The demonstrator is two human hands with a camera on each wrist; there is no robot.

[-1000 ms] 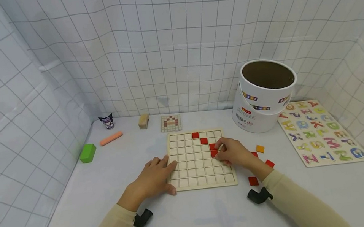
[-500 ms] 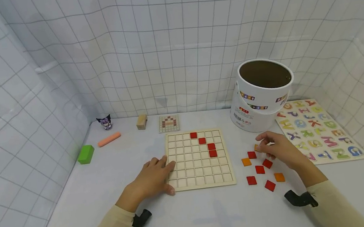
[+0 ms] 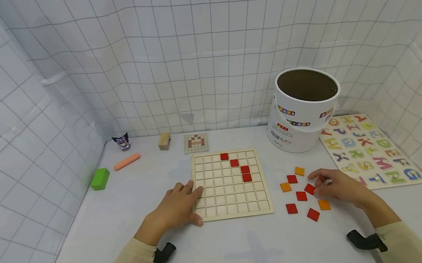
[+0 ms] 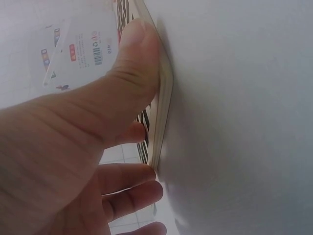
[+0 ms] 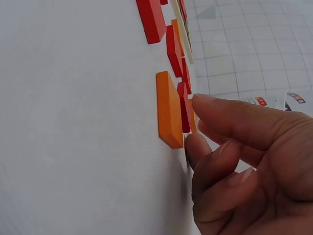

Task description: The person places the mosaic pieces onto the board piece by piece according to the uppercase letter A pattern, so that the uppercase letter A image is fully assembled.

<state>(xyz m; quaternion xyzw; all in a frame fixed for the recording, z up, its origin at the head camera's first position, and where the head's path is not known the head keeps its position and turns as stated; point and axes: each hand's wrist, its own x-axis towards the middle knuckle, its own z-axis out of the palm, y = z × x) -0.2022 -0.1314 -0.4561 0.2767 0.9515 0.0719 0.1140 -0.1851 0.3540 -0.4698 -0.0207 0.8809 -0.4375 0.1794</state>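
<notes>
A pale wooden grid board (image 3: 219,198) lies on the table with several red tiles (image 3: 246,173) set in its cells, in a slanting line that ends in two stacked ones. My left hand (image 3: 174,207) rests at the board's left edge; in the left wrist view its thumb (image 4: 139,63) lies on a corner and the other fingers are along the edge. On the right, my right hand (image 3: 338,186) is at a loose red tile (image 3: 310,189), thumb and forefinger parted around it. An orange tile (image 5: 167,110) lies just beside those fingers in the right wrist view.
More loose red and orange tiles (image 3: 285,187) lie between the board and my right hand. Behind stand a white bucket (image 3: 294,127) and a small pattern card (image 3: 195,143). An alphabet board (image 3: 378,158) lies far right; a green block (image 3: 100,179) and orange stick (image 3: 127,161) are left.
My right hand leaves the board and moves right to the loose tiles, then slides from beside an orange tile toward me to a red one. The left hand stays at the board's edge.
</notes>
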